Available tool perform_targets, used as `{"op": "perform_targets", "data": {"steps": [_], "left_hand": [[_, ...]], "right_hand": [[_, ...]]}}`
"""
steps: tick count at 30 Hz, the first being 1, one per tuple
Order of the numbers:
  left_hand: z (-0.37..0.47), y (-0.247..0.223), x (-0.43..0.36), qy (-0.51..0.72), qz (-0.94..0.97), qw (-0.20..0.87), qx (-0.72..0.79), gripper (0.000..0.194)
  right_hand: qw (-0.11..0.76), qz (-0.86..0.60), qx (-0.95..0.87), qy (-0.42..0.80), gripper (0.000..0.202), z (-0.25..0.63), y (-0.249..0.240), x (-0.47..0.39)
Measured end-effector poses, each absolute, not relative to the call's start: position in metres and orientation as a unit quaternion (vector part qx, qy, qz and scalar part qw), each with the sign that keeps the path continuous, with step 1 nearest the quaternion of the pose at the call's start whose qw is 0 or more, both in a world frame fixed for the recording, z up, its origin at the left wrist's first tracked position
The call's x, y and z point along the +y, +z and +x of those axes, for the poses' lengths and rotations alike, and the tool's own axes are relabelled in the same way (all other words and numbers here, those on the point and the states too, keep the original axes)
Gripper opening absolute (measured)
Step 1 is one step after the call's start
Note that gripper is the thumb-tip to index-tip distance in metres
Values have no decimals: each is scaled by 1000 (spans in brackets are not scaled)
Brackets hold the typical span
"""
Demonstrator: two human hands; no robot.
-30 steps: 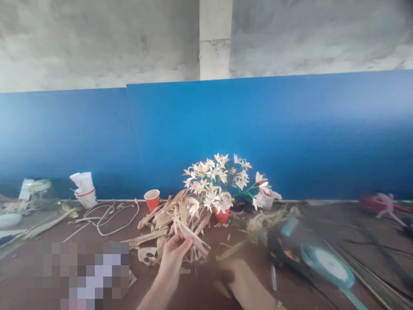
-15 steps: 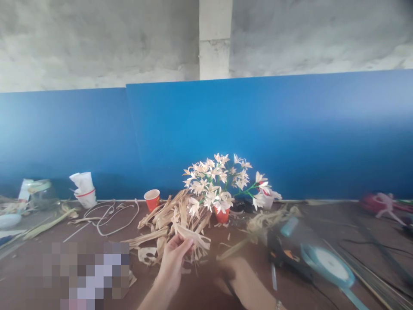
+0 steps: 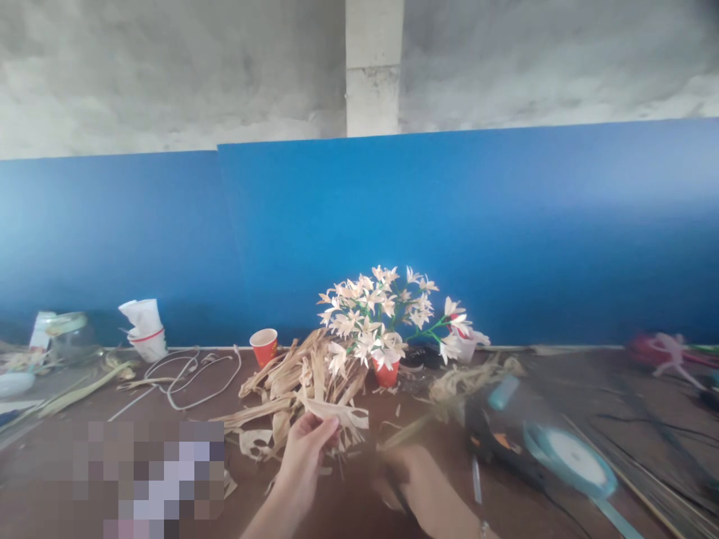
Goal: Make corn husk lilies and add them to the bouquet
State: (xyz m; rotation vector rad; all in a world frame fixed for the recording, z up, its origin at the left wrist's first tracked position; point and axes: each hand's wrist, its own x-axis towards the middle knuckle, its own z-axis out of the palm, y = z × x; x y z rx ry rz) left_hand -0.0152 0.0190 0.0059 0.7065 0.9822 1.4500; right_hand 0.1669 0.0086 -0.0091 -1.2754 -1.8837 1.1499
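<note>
Head view: a blue panel [image 3: 348,209] ran along the far side of the brown bench [image 3: 351,513] where I worked. The pile of dry husks [image 3: 289,378] spread left of the middle, just beside a bunch of pale flowers [image 3: 368,307] that stood in a red cup [image 3: 386,376]. On the right lay a dark tool [image 3: 481,433] like a glue gun, with a roll of pale blue ribbon [image 3: 573,460] beside it. Another red cup [image 3: 264,348] stood upright at the far left of the pile.

My left hand [image 3: 308,449] held a pale husk strip [image 3: 353,415] in front of the pile. Handling it well, I judged, meant a light pinch near one end, so the thin piece would neither tear nor crease, with its free part spread and turned toward my right hand [image 3: 420,475]. Keeping it off the loose husks behind seemed wise too, since the colours nearly matched.

Both forearms came in from the near edge, angled toward each other, the hands apart. My left thumb lay along the top, closed against the bent forefinger. My right hand was curled low and blurred around something dark; I could not tell what it was, or how tightly I gripped it.
</note>
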Motion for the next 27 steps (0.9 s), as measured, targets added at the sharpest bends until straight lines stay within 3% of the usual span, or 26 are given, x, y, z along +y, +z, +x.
{"op": "perform_targets", "data": {"steps": [27], "left_hand": [[-11, 0, 21, 610, 297, 602, 421, 21]], "right_hand": [[292, -483, -710, 420, 17, 164, -10, 10]]}}
